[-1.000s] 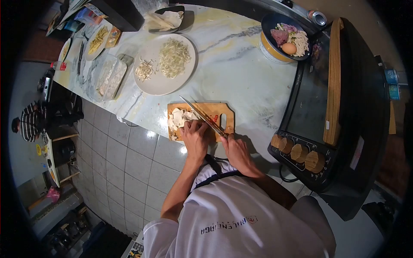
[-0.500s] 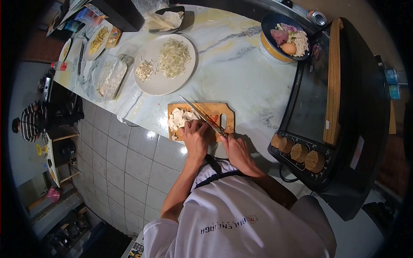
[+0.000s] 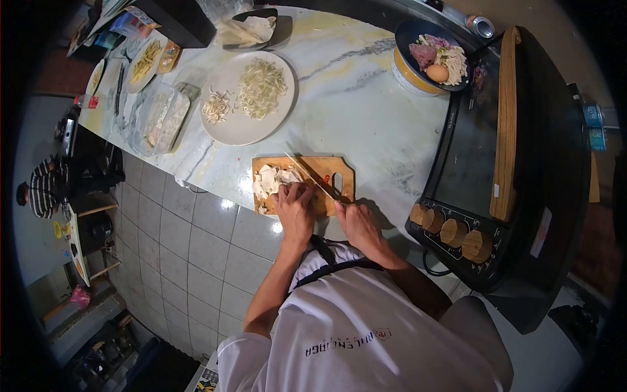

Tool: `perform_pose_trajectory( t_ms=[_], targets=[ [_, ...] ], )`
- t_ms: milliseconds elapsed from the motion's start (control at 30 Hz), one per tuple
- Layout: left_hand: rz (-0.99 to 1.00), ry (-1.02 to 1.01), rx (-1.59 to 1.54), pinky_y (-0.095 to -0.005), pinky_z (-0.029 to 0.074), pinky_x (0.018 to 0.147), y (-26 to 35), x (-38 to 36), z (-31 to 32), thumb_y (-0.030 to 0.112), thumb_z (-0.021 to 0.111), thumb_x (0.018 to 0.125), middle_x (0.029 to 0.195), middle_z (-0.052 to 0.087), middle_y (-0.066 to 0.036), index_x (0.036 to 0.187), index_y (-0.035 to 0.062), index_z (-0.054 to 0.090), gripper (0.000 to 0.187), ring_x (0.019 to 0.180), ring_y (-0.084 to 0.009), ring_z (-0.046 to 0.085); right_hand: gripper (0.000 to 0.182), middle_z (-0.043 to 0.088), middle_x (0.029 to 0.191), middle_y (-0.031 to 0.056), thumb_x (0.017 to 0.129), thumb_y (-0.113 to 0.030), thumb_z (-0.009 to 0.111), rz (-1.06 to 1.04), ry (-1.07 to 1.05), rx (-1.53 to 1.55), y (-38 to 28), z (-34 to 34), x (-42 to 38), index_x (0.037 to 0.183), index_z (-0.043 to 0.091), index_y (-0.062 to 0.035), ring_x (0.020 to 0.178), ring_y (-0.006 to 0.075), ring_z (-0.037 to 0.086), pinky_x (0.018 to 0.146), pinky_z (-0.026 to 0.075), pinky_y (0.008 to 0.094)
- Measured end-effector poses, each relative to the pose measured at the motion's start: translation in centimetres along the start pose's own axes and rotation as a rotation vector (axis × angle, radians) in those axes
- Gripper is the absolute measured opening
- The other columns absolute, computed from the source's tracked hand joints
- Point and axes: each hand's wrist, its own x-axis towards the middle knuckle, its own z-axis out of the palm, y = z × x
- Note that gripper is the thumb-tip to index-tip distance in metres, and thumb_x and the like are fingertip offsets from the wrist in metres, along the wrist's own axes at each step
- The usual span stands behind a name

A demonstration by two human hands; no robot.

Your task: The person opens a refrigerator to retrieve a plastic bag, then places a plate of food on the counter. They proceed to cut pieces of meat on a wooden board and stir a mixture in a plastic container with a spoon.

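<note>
A wooden cutting board (image 3: 332,164) with a handle hole lies at the counter's near edge. Pale, thin, mushroom-like slices (image 3: 268,181) cover its left side. The curled fingers of my left hand (image 3: 295,210) press down on the right end of these slices. My right hand (image 3: 359,225) is closed around the handle of a kitchen knife (image 3: 315,181). Its long blade slants across the board just right of my left fingertips, with the tip pointing to the far left. Small red chopped bits (image 3: 326,179) lie beside the blade near the hole. My left fingers partly hide the slices under them.
Beyond the board stands a large plate (image 3: 238,135) with two piles of shreds. A clear plastic container (image 3: 176,124) sits left of it. On the right are a dark pan (image 3: 406,49) with an egg and other food, and a black oven (image 3: 470,157). A person (image 3: 44,189) is at far left.
The knife blade has turned more edge-on, and its tip has shifted slightly right. My left hand keeps its place on the slices. The whole view has shifted a little.
</note>
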Motion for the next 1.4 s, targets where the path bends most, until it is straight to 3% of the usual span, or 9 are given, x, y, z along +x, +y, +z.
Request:
perform_pose_trajectory(
  t_ms=[333,433,800,1400],
  targets=[
    [-0.005,0.007,-0.024,-0.038,0.032,0.075,0.3,0.2,-0.1,0.006,0.062,0.067,0.091,0.06,-0.003,0.096,0.0109,0.07,0.031,0.087,-0.0237,0.049,0.057,0.06,0.074,0.0294,0.095,-0.045,0.042,0.019,0.016,-0.036,0.1,0.4,0.4,0.075,0.063,0.004,0.073,0.0461,0.061,0.066,0.05,0.0505],
    [-0.02,-0.002,-0.002,-0.038,0.033,0.077,0.3,0.2,-0.1,0.008,0.066,0.066,0.09,0.062,-0.002,0.086,0.0115,0.071,0.021,0.086,-0.0235,0.05,0.058,0.059,0.075,0.0326,0.095,-0.044,0.042,0.063,-0.014,-0.004,-0.5,-0.1,0.5,0.074,0.062,0.0062,0.074,0.0482,0.059,0.068,0.048,0.0526],
    [-0.008,0.042,0.034,-0.0391,0.033,0.079,0.4,0.1,-0.2,0.005,0.062,0.062,0.09,0.063,-0.003,0.083,0.0108,0.07,0.023,0.088,-0.0253,0.05,0.058,0.061,0.067,0.0275,0.094,-0.045,0.044,-0.026,0.153,-0.067,0.0,0.9,-0.2,0.067,0.063,0.0027,0.066,0.0437,0.063,0.06,0.051,0.0482],
    [-0.048,0.047,0.012,-0.0377,0.033,0.077,0.2,0.1,-0.3,0.005,0.061,0.064,0.092,0.062,-0.003,0.09,0.011,0.069,0.027,0.09,-0.0241,0.05,0.059,0.062,0.07,0.0252,0.094,-0.045,0.043,0.007,0.101,-0.085,-0.3,0.9,-0.5,0.068,0.065,0.0029,0.07,0.0437,0.063,0.061,0.05,0.0507]
  ],
)
